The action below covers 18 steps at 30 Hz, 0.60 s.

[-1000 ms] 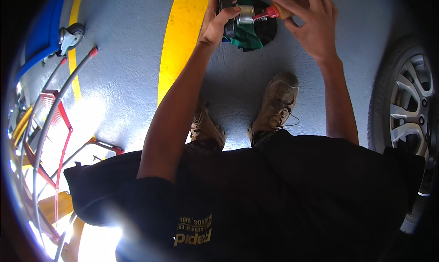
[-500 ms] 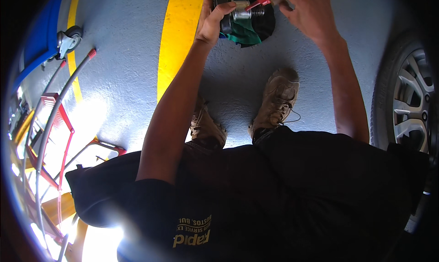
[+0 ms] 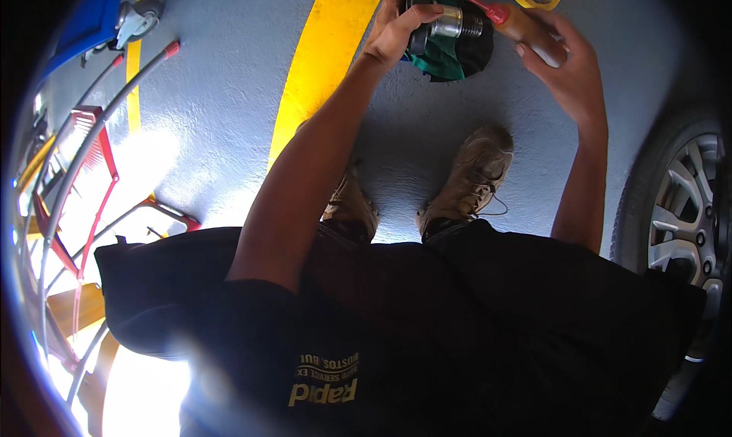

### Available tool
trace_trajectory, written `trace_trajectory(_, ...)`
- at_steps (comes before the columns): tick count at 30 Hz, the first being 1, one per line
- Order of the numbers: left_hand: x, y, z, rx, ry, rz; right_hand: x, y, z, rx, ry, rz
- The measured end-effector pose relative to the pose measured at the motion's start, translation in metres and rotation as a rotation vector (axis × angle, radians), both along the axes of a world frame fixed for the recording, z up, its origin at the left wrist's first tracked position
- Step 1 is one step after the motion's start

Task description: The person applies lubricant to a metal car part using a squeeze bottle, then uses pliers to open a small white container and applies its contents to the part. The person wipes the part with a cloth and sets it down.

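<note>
The left hand (image 3: 395,36) is clamped on a black-and-silver cylindrical metal part (image 3: 447,23) with a threaded right end, seen in front of a green-and-black cloth-like bundle (image 3: 444,64). The right hand (image 3: 572,71) grips a tan squeeze bottle with a red nozzle (image 3: 532,38). Half a second ago the nozzle crossed the cylinder; now it points past the threads, seemingly off the metal, though contact is hard to judge.
</note>
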State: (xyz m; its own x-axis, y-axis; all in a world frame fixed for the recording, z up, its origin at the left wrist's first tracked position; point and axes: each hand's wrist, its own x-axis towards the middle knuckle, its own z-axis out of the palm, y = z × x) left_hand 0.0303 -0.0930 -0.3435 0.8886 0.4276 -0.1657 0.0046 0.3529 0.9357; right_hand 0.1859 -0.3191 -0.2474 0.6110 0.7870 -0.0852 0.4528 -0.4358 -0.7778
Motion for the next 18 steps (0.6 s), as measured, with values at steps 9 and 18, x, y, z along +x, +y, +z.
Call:
trace_trajectory(9, -0.002, 0.003, 0.004, 0.118, 0.042, -0.019, 0.01, -0.015, -0.01, 0.126, 0.203, 0.019)
trace_trajectory(18, -0.002, 0.001, 0.001, 0.08, 0.016, 0.016, 0.007, -0.014, -0.015, 0.215, 0.136, 0.009)
